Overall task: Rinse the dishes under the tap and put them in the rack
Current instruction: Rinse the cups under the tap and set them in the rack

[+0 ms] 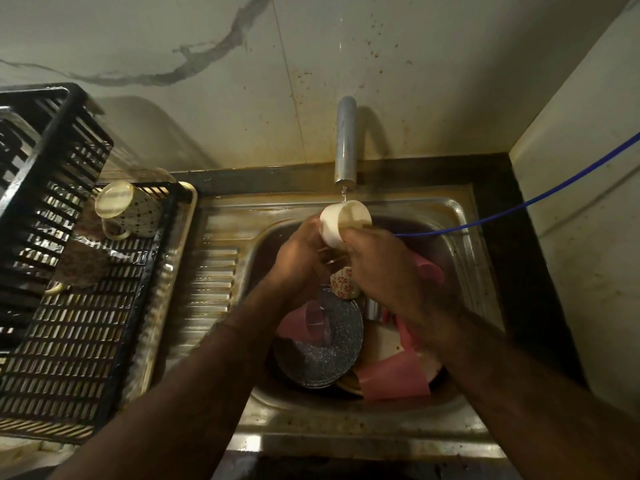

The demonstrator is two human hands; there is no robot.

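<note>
Both hands, left (304,251) and right (377,261), grip a smooth cream cup (343,221) under the steel tap (345,140).

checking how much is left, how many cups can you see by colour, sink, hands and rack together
White cups: 2, the plain cup under the tap and the dotted cup in the rack
Pink cups: 3
Red-flowered cups: 1
Total: 6

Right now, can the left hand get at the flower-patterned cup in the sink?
Probably not yet: the left hand holds the white cup under the tap, and both hands partly cover the flower-patterned cup.
</note>
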